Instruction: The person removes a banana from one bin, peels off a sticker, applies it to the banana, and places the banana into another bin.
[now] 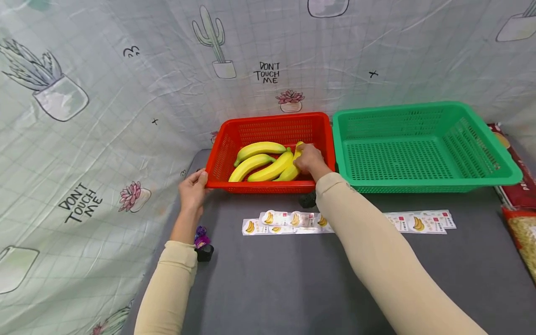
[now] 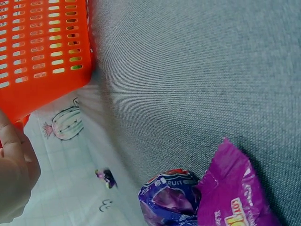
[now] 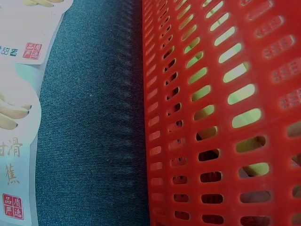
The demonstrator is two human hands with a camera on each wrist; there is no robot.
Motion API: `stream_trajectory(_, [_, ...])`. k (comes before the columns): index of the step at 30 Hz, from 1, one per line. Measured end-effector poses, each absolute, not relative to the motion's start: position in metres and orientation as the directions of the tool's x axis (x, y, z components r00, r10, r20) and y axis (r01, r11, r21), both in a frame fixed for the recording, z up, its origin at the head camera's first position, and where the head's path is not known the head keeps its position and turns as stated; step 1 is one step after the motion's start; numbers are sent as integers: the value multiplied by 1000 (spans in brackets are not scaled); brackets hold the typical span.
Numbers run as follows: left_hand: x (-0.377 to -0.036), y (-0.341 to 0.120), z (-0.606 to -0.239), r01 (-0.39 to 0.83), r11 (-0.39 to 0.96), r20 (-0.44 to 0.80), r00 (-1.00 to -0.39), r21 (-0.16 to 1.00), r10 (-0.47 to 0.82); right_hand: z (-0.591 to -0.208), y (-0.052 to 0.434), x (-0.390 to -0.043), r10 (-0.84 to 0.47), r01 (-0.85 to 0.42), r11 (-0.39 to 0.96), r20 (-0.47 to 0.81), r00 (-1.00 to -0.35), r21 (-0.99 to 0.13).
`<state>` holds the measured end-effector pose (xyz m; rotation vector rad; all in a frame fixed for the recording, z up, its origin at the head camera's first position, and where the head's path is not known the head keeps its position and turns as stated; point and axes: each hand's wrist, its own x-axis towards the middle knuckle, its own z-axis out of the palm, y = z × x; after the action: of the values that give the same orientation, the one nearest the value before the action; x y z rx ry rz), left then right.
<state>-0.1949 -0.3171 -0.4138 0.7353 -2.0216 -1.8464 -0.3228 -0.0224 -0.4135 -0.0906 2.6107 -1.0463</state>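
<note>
A red plastic basket (image 1: 268,187) with slotted walls holds several yellow bananas (image 1: 253,164), some greenish at the tips. At its front left corner, my left hand (image 1: 192,190) grips the rim between thumb and fingers; part of this hand (image 2: 16,172) shows at the left wrist view's edge. My right hand (image 1: 311,160) reaches inside the basket's right side, fingers curled round the rightmost banana (image 1: 289,173). In the right wrist view the slotted basket wall (image 3: 197,113) hides that hand, with yellow showing through the slots.
A green basket (image 1: 423,188) adjoins the red one on the right. Banana-printed labels (image 1: 281,229) lie in a row before the baskets, partly under my right forearm. Purple wrappers (image 2: 235,193) lie near my left wrist. Packaged bags (image 1: 519,195) stand at the far right.
</note>
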Motion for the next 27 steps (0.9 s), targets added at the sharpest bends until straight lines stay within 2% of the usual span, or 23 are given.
stream_trajectory(10, [-192,-317,-415,-152,31,-108,-817,988,-567,-411,-24,-327,-144,204,631,-371,-918,-748])
stream_trajectory(20, [-195,-310,-414,-166,36,-118,-822,985,-557,-408,-15,-324,-132,181,590,-315,-940,-787])
stream_trajectory(27, [-194,-316,-411,-179,26,-133,-811,983,-569,-390,-16,-320,-193,120,529,-257,-947,-840])
